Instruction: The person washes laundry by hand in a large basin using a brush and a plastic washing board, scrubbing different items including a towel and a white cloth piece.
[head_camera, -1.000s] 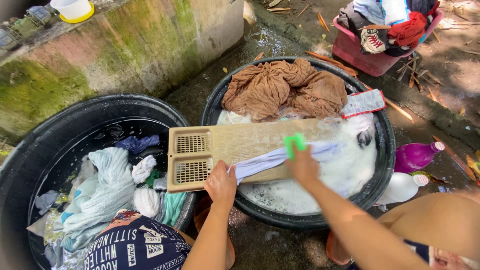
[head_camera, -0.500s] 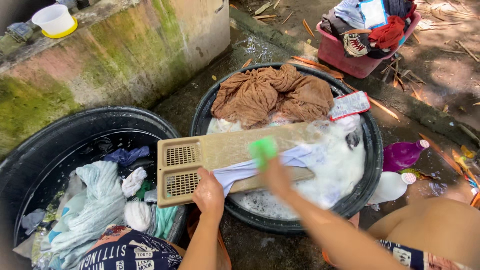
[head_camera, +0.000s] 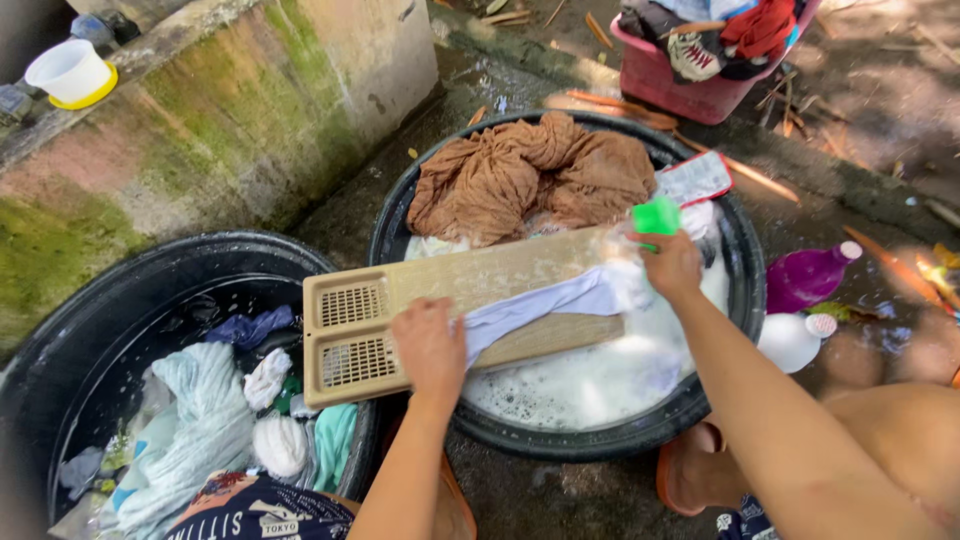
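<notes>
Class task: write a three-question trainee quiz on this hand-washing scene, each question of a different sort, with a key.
1. True or false: the left hand pins the pale cloth to the tan washboard.
2. The right hand holds: A) a purple bottle, B) a green brush, C) a white cup.
3. What lies heaped at the far rim of the soapy tub?
Key: 1 true; 2 B; 3 a brown cloth.
</notes>
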